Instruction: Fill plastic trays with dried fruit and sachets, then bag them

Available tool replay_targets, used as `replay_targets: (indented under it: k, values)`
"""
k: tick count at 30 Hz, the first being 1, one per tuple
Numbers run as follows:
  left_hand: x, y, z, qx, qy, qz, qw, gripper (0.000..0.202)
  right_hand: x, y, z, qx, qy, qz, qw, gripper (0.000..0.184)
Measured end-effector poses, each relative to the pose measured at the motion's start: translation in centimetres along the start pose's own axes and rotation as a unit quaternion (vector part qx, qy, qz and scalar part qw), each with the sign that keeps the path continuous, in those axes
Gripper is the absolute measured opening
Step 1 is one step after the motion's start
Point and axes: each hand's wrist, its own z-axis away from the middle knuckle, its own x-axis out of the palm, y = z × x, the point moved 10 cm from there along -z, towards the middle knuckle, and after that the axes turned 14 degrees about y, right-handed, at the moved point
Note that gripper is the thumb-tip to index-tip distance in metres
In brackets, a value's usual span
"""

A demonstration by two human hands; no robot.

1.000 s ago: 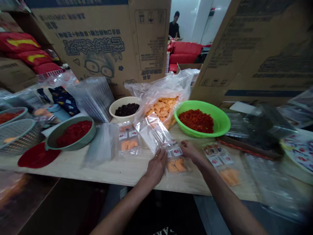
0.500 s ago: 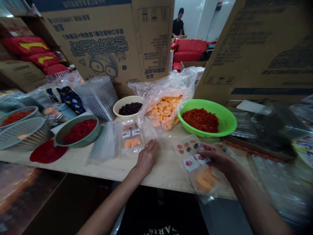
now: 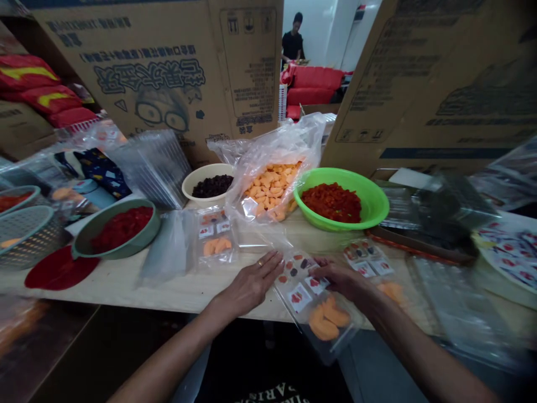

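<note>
My right hand [image 3: 338, 275] is closed on the upper right side of a clear plastic tray [image 3: 323, 347]. Small red and dark pieces fill the tray's far compartments, printed white sachets [image 3: 299, 297] lie in the middle, and orange crescent-shaped pieces [image 3: 328, 319] are at the near end. My left hand [image 3: 257, 282], with a ring on one finger, lies palm down with its fingers stretched out beside the tray's far left corner. Its fingertips rest at a thin clear plastic bag [image 3: 258, 242]. A second filled tray [image 3: 369, 266] sits just right of my right hand.
Behind are a green bowl [image 3: 375, 204] of red pieces, a bag of orange pieces [image 3: 272, 184] and a cream bowl [image 3: 188, 187] of dark pieces. Left stand a packed tray [image 3: 216, 246], flat bags [image 3: 165, 246] and a grey-green bowl [image 3: 145, 238]. Cardboard boxes [image 3: 247, 67] rise behind.
My right hand has brought the tray left and nearer, beside my left hand. The left hand has come slightly nearer to me. The view has shifted to the right.
</note>
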Motion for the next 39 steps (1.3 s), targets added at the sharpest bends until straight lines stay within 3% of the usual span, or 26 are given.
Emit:
replay_targets:
  k: [5,8,10,12,13,14,17,19,21,25,29,32,34,39]
  values:
    - [3.7,0.3,0.7,-0.029,-0.011,0.019,0.999,0.089,0.3,0.1,0.1,-0.025,0.129,-0.068,0.989,0.033]
    - [5.0,-0.8,1.6,-0.083,-0.045,0.087,0.992,0.097,0.3,0.8,-0.5,-0.047,0.170,-0.072,0.982,0.044]
    - [5.2,-2.0,2.2,-0.151,-0.064,0.133,0.977,0.099,-0.2,1.0,-1.0,-0.068,0.209,-0.012,0.975,0.053]
    - [5.1,-3.0,2.6,-0.227,-0.067,0.148,0.960,0.088,-0.5,0.1,-0.9,-0.121,0.255,0.145,0.948,0.052]
    - [5.1,-3.2,2.7,-0.256,-0.066,0.143,0.954,0.079,-0.5,-0.8,-0.6,-0.156,0.281,0.250,0.913,0.046]
    - [5.1,-3.2,2.7,-0.274,-0.068,0.131,0.950,0.070,-0.3,-1.9,0.0,-0.193,0.306,0.357,0.861,0.040]
    - [5.5,-2.1,2.3,-0.280,-0.081,0.101,0.951,0.065,2.2,-4.7,2.0,-0.299,0.326,0.588,0.677,0.030]
    - [5.4,-1.4,1.9,-0.265,-0.065,0.115,0.955,0.071,5.0,-5.2,2.6,-0.362,0.265,0.656,0.607,0.034]
    - [5.1,-1.1,1.5,-0.250,-0.036,0.148,0.956,0.075,7.5,-5.2,2.5,-0.405,0.194,0.685,0.574,0.035]
    - [4.2,-1.9,1.3,-0.261,0.017,0.179,0.948,0.083,9.6,-6.0,0.2,-0.420,0.144,0.705,0.553,0.026]
    - [4.0,-1.9,2.3,-0.303,0.022,0.145,0.942,0.094,9.6,-6.9,-1.1,-0.436,0.157,0.694,0.551,0.022]
    - [4.6,0.2,3.2,-0.305,0.001,0.119,0.945,0.138,9.4,-6.4,-0.4,-0.452,0.165,0.681,0.553,0.020]
    - [5.1,1.7,3.9,-0.309,-0.008,0.102,0.945,0.155,9.4,-5.2,0.3,-0.451,0.148,0.682,0.557,0.020]
    - [6.4,4.5,5.2,-0.304,-0.020,0.064,0.950,0.148,9.9,-2.7,1.7,-0.440,0.113,0.691,0.563,0.025]
